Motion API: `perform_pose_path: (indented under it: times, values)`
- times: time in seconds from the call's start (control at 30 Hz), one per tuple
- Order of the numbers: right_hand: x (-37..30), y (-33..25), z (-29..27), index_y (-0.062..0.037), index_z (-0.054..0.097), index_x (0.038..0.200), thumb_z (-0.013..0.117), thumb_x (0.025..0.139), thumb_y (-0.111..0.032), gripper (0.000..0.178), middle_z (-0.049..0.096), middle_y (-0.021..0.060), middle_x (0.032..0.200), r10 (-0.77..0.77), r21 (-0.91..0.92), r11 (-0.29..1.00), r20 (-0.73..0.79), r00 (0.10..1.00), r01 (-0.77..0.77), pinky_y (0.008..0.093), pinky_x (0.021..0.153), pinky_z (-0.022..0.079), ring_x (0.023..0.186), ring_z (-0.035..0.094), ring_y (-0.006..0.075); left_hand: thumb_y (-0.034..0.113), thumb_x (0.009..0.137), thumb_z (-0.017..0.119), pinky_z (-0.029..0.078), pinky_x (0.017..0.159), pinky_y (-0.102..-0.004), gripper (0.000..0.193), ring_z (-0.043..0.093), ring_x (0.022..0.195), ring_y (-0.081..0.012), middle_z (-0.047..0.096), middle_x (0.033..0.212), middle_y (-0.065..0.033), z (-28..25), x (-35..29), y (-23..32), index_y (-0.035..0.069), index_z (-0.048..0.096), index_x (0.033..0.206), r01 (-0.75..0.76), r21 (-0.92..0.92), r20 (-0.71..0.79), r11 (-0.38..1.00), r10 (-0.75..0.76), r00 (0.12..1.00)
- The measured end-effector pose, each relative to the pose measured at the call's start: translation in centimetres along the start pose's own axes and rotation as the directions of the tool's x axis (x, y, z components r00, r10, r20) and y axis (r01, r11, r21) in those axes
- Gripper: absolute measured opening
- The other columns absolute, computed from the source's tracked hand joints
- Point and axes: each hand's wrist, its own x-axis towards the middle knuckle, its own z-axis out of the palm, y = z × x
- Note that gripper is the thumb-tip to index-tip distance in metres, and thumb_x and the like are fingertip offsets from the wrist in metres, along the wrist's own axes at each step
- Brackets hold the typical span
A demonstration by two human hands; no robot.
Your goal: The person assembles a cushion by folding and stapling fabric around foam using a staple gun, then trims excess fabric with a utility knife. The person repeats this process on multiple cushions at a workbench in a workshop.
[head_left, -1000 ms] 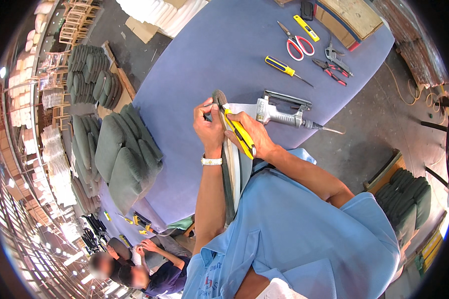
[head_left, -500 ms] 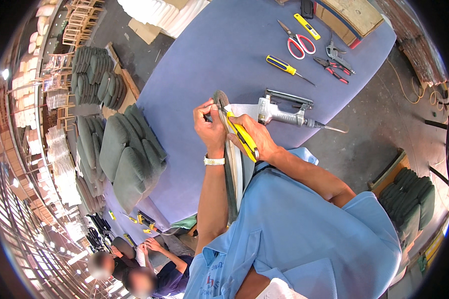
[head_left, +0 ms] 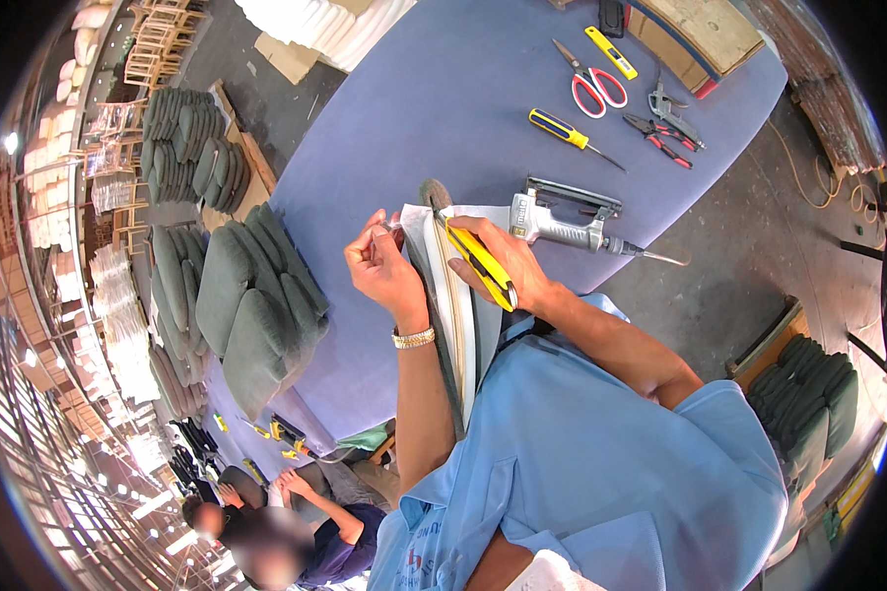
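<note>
"How does the right hand [head_left: 511, 264] grip?"

"Snugly: its fingers wrap the yellow cutter [head_left: 481, 264], whose front end meets the padded piece [head_left: 453, 305] near its far tip."

"And the left hand [head_left: 389, 271]?"

"Fingers curled, thumb and fingertips drawn close, just left of the piece. Something small may be pinched there; I can't tell. Nor can I tell whether that hand touches the piece."

"Where exactly is the piece?"

"On edge in front of the person, between the two hands, dark fabric outside and a pale strip along it. Its far tip is over the blue table [head_left: 365, 148]; the near end runs up to the blue shirt [head_left: 611, 443]."

"What's hard to make out?"

"The cutter's blade. The right palm is turned out of sight, and the near end of the piece is lost against the shirt. The staple gun [head_left: 572, 222] lies beyond the right hand, its hose fading from view past the table edge."
</note>
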Motion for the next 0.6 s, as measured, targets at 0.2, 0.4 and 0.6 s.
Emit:
perform_pose_path:
  times: [0.2,0.4,0.6]
  values:
    - [0.5,0.1,-0.2,-0.0137,0.054,0.138,0.073,0.094,-0.023,0.049,0.065,0.0151,0.112,0.014,-0.004,1.000,0.081,0.997,-0.013,0.0458,0.084,0.058,0.098,0.068,0.0373,0.009,0.102,0.065,0.055,0.092,-0.0316,0.023,0.068,0.102,-0.0177,0.071,0.116,-0.0155,-0.1,0.2,-0.9,-0.003,0.060,0.121,-0.135,0.251,0.188,0.958,0.089,0.978]
    - [0.3,0.2,1.1,-0.0155,0.055,0.138,0.073,0.094,-0.023,0.048,0.064,0.0129,0.107,0.007,0.064,0.998,0.035,0.999,-0.009,0.0446,0.079,0.058,0.094,0.068,0.0342,0.015,0.099,0.071,0.054,0.095,-0.0351,0.042,0.066,0.110,-0.0205,0.070,0.119,-0.0144,0.0,-0.1,-0.7,0.000,0.058,0.137,-0.110,0.198,0.292,0.974,0.049,0.955]
    - [0.4,-0.3,2.7,-0.0200,0.055,0.142,0.070,0.096,-0.023,0.048,0.061,0.0114,0.105,0.101,0.037,0.994,0.112,0.989,-0.105,0.0463,0.076,0.058,0.090,0.067,0.0341,0.008,0.097,0.068,0.054,0.092,-0.0347,0.026,0.069,0.107,-0.0233,0.072,0.117,-0.0120,-2.2,2.1,-1.9,0.002,0.070,0.122,-0.273,0.497,0.404,0.823,0.059,0.913]
